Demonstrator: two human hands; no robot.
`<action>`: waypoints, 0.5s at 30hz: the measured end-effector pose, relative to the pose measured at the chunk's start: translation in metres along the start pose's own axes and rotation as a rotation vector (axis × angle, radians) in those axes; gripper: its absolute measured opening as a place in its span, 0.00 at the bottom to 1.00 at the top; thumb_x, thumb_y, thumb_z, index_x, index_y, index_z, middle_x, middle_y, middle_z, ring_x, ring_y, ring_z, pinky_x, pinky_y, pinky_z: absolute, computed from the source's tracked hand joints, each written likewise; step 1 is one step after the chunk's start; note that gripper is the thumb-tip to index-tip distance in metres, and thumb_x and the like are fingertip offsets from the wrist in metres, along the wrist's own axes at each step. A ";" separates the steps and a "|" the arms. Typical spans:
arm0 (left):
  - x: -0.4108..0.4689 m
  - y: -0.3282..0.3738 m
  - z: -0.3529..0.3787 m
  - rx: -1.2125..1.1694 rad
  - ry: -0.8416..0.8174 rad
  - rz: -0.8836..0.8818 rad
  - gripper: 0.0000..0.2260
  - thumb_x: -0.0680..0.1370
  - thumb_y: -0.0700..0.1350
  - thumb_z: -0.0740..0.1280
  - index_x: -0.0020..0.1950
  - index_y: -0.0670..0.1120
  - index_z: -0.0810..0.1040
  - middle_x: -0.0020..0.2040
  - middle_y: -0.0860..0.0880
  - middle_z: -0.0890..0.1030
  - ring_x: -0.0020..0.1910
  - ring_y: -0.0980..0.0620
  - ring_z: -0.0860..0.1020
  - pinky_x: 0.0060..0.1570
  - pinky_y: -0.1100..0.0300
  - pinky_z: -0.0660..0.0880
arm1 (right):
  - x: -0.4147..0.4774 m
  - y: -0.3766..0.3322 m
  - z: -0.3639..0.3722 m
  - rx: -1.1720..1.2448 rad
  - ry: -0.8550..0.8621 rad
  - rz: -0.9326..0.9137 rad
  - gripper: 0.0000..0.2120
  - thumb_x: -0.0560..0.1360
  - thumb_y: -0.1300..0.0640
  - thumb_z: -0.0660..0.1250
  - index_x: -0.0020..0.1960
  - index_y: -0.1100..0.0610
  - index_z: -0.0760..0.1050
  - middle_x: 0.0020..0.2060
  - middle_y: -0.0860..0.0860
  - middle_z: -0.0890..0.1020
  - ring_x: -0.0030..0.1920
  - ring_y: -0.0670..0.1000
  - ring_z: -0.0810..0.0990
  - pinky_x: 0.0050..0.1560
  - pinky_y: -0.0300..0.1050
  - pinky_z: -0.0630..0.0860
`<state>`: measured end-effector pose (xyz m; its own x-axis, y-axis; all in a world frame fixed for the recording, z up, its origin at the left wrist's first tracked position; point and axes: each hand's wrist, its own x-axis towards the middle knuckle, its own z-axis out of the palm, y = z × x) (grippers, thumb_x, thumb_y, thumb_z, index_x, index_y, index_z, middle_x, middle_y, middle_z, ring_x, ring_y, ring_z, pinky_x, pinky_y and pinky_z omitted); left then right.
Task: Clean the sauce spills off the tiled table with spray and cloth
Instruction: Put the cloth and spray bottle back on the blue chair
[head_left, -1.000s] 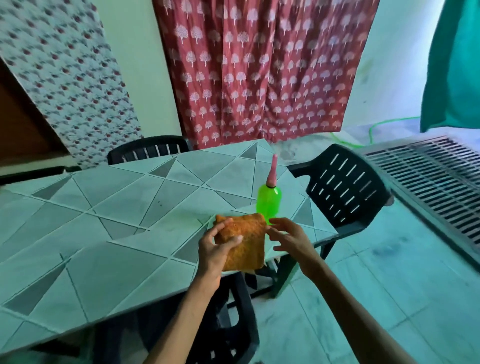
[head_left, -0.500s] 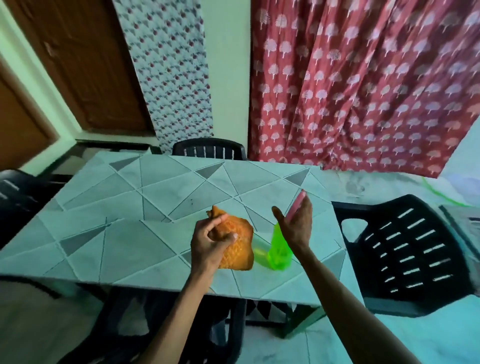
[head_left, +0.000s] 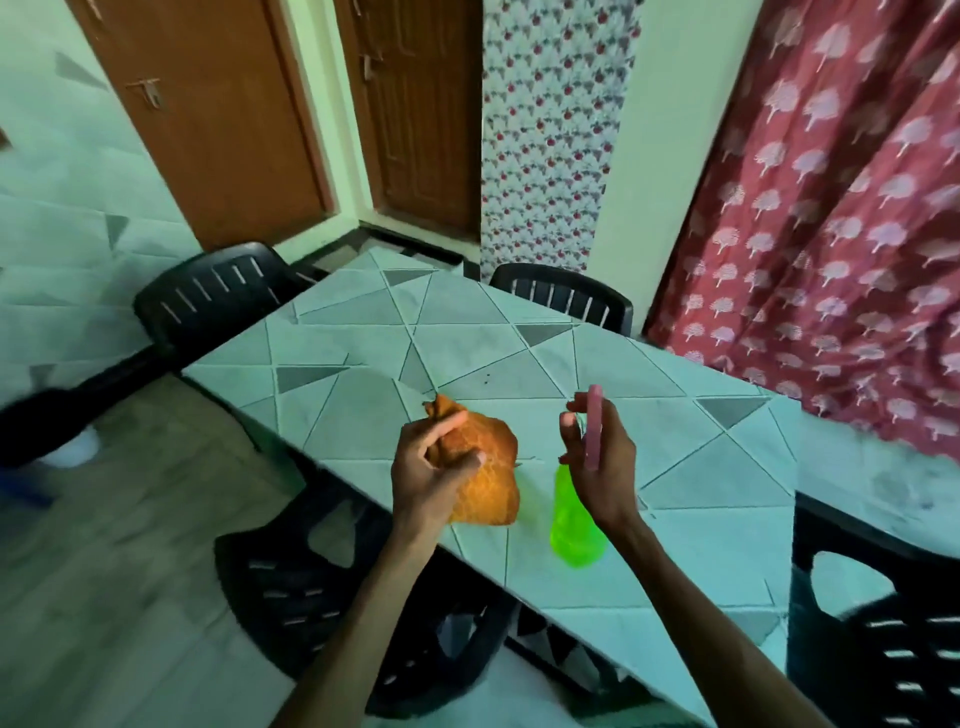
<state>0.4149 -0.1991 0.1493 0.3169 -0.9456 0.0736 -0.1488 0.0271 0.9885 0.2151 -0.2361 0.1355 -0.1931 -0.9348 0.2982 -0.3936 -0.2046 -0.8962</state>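
The tiled table (head_left: 701, 493) runs diagonally across the head view, with pale green and grey triangular tiles. My left hand (head_left: 431, 473) is shut on a bunched orange cloth (head_left: 488, 483), held just above the table's near edge. Beside it to the right stands a bright green spray bottle (head_left: 574, 525) with a pink top. My right hand (head_left: 608, 467) is wrapped loosely around that pink top, fingers curled towards the cloth. A few small dark specks (head_left: 487, 378) dot a tile beyond the cloth.
Black plastic chairs surround the table: one at the far left (head_left: 218, 301), one at the far end (head_left: 561, 296), one tucked under the near edge (head_left: 291, 582), one at the right (head_left: 883, 623). A red patterned curtain (head_left: 831, 234) hangs behind, near brown doors (head_left: 218, 130).
The view has swung left, bringing the doors in. My right hand went from beside the cloth to the bottle's pink top. My left hand bunched the cloth.
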 end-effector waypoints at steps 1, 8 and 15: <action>0.000 0.000 -0.010 0.008 0.031 0.005 0.22 0.67 0.36 0.79 0.57 0.53 0.84 0.56 0.61 0.74 0.53 0.74 0.73 0.64 0.53 0.74 | 0.000 -0.007 0.008 0.032 -0.032 -0.007 0.16 0.80 0.42 0.65 0.62 0.51 0.74 0.52 0.40 0.81 0.39 0.51 0.83 0.38 0.58 0.83; -0.012 -0.011 -0.137 0.098 0.257 0.067 0.22 0.68 0.37 0.78 0.57 0.58 0.82 0.60 0.60 0.72 0.56 0.75 0.71 0.53 0.75 0.71 | -0.031 -0.064 0.120 0.181 -0.293 -0.097 0.18 0.80 0.48 0.65 0.64 0.58 0.74 0.53 0.51 0.82 0.39 0.49 0.84 0.30 0.39 0.80; -0.017 -0.053 -0.317 0.192 0.446 0.025 0.23 0.66 0.48 0.74 0.61 0.58 0.80 0.60 0.62 0.72 0.61 0.67 0.71 0.55 0.72 0.70 | -0.082 -0.124 0.292 0.270 -0.525 -0.146 0.19 0.78 0.38 0.65 0.63 0.47 0.75 0.54 0.45 0.84 0.49 0.54 0.85 0.48 0.60 0.82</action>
<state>0.7146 -0.0821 0.1373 0.6752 -0.7133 0.1877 -0.3182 -0.0521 0.9466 0.5423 -0.2192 0.1262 0.3420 -0.8956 0.2846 -0.1272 -0.3442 -0.9302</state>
